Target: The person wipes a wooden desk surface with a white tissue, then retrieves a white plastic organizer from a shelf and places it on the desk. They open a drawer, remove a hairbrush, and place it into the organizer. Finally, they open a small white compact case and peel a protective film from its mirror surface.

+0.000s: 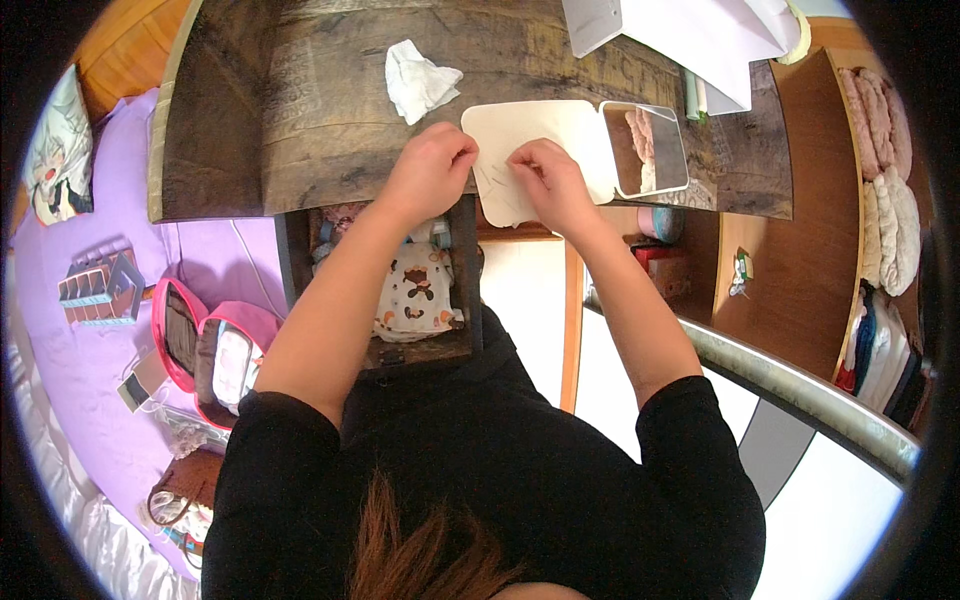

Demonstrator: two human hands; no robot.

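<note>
A cream folding mirror case (540,120) lies opened out on the dark wood-patterned desk, its near edge overhanging the front. Its mirror (664,154) is on the right and reflects pink folded fabric. Several thin dark strands or pins (493,180) lie on the cream panel. My left hand (435,169) is at the panel's left edge, with thumb and fingertips drawn together. Over the middle of the panel, my right hand (546,176) has its fingertips pinched beside the thin strands. Whether either hand holds something fine is too small to tell.
A crumpled white tissue (420,79) lies farther back on the desk (337,142). Below my left forearm a drawer (469,300) stands pulled out, with printed cloth (420,292) inside. A white stand (675,37) is at the back right. An unzipped pink bag (240,322) rests on the purple bed.
</note>
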